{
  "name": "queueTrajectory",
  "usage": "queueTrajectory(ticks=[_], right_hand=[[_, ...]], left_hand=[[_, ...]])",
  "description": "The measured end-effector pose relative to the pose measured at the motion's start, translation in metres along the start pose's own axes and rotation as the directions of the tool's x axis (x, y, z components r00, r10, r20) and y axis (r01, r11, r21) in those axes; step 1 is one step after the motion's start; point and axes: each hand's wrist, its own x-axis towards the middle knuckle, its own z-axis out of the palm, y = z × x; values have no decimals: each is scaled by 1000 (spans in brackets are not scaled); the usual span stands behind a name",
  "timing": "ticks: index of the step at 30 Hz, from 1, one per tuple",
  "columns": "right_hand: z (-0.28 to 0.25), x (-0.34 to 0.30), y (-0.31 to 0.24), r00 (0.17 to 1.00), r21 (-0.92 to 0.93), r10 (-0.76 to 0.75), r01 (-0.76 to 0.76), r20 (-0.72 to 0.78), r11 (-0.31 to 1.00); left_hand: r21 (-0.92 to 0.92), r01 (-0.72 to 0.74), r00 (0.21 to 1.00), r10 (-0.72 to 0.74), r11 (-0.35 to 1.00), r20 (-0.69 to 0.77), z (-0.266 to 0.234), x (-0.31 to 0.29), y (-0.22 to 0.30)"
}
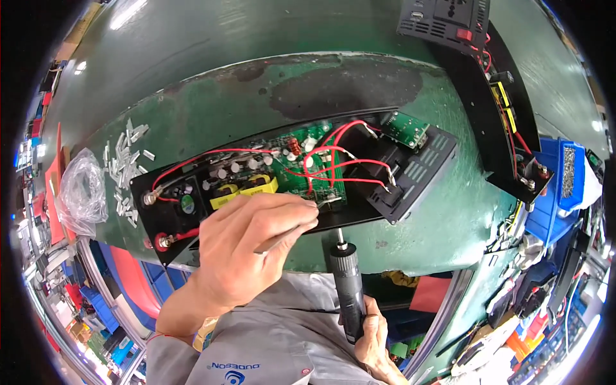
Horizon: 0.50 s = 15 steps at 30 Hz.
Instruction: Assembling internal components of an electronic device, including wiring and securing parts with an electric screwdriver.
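A long black power inverter housing lies open across the table, with a green circuit board and red wires inside. My left hand reaches over its near side, thumb and fingers closed on a thin grey metal tool that looks like tweezers; its tip is hard to make out at the board's edge. Below the housing, my right hand is wrapped around a black electric screwdriver. The screwdriver's bit points up at the housing's near edge; whether it touches a screw cannot be seen.
Loose clear tubes and a clear plastic bag lie on the left. At the right stands another opened inverter, partly above a blue bin with small metal parts. The green table's near edge runs just before my body.
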Motion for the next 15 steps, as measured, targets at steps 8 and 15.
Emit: queueTrajectory(ticks=[8, 15], right_hand=[[-1, 4, -4, 996, -91, -90, 89, -3, 992], [-3, 6, -8, 999, -130, -46, 46, 2, 990]], left_hand=[[6, -9, 1000, 9, 1000, -7, 2, -1, -1], [5, -23, 1000, 23, 1000, -12, 2, -1, 0]])
